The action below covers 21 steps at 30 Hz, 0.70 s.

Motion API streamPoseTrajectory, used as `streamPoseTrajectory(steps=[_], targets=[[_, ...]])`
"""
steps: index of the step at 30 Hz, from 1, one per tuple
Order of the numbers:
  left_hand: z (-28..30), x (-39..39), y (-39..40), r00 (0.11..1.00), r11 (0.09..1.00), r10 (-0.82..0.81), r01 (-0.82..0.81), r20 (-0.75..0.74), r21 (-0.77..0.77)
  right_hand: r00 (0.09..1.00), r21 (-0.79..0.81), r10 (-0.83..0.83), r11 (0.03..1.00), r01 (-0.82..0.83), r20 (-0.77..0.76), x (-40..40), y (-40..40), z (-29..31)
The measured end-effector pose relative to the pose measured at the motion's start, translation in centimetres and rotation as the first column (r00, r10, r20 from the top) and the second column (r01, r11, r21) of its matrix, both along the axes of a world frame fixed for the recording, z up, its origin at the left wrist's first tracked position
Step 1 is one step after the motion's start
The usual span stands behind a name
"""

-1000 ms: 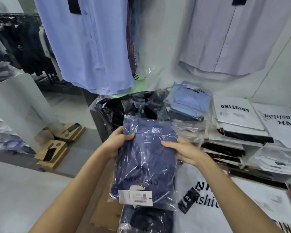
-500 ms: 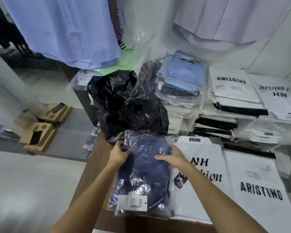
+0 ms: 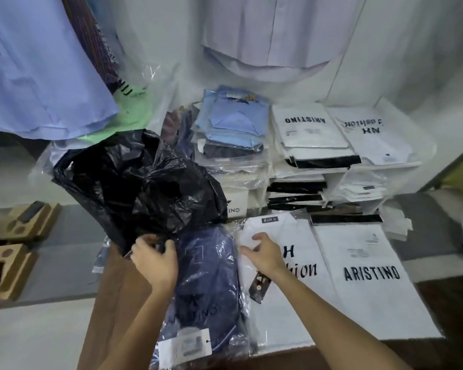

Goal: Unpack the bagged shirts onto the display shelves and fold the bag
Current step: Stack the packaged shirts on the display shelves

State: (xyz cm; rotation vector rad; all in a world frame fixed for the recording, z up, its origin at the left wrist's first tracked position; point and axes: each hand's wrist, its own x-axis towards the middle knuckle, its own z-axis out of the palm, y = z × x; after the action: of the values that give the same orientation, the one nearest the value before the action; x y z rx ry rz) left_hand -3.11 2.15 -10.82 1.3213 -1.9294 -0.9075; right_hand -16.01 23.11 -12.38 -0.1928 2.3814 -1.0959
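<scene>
I see the navy shirt (image 3: 211,284) lying flat on the brown wooden shelf top (image 3: 118,303), sealed in a clear, crinkled plastic sleeve that catches the light in wrinkles. A white paper tag (image 3: 187,345) sits at its near end, and pale lettering shows through the film. Just behind it, the black bag (image 3: 134,182) slumps in a glossy, creased heap, thin plastic folded over itself, its lower edge touching the shirt's far end. My left hand (image 3: 155,260) has its fingers curled around that lower edge of the bag, pinching the film. My right hand (image 3: 262,255) hovers over the white packet (image 3: 284,316) printed with black letters, just beside the navy shirt, fingers spread and holding nothing. Another flat white packet marked ARISTINO (image 3: 372,284) lies to its right. Stacks of folded, bagged shirts (image 3: 235,129) rise behind.
</scene>
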Motion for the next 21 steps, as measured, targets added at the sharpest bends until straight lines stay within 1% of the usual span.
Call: streamPoseTrajectory(steps=[2,3,5,8,11,12,14,15,17,19,21], targets=[[0.8,-2.0,1.3,0.981,0.990,-0.128,0.134,-0.148,0.033,0.997,0.014,-0.071,0.997,0.072,-0.036,-1.9,2.2,0.2],[1.2,-3.2,2.4,0.962,0.975,-0.189,0.207,-0.195,0.076,0.993,0.023,-0.104,0.994,0.105,-0.046,-2.8,3.4,0.2],[1.7,-5.4,5.2,0.915,0.924,-0.322,0.360,-0.243,0.131,0.987,0.049,-0.145,0.988,0.148,-0.061,-4.4,5.7,0.3],[1.8,-8.6,10.0,0.823,0.798,-0.520,0.564,-0.229,0.213,0.980,0.071,-0.189,0.979,0.193,-0.061,-5.9,8.6,0.1],[1.1,-11.5,15.1,0.705,0.639,-0.691,0.700,-0.163,0.317,0.976,0.063,-0.205,0.976,0.209,-0.067,-7.3,11.1,-0.1],[0.8,-12.4,16.7,0.671,0.592,-0.724,0.722,-0.156,0.359,0.973,0.052,-0.220,0.973,0.223,-0.070,-7.9,12.1,-0.1],[0.3,-14.2,20.0,0.642,0.518,-0.747,0.726,-0.176,0.452,0.964,0.038,-0.258,0.965,0.260,-0.060,-9.5,14.5,0.2],[0.1,-15.0,21.5,0.634,0.490,-0.751,0.722,-0.184,0.489,0.960,0.043,-0.272,0.961,0.275,-0.063,-10.4,15.9,0.4],[-0.3,-16.9,24.3,0.622,0.464,-0.764,0.715,-0.172,0.523,0.953,0.083,-0.289,0.951,0.297,-0.095,-12.4,19.0,0.4],[-0.6,-18.4,26.7,0.606,0.442,-0.782,0.705,-0.147,0.555,0.946,0.217,-0.288,0.924,0.315,-0.149,-14.3,22.2,0.5],[-0.8,-19.7,28.8,0.586,0.416,-0.802,0.687,-0.116,0.596,0.949,0.357,-0.276,0.880,0.313,-0.152,-15.8,25.4,0.1]])
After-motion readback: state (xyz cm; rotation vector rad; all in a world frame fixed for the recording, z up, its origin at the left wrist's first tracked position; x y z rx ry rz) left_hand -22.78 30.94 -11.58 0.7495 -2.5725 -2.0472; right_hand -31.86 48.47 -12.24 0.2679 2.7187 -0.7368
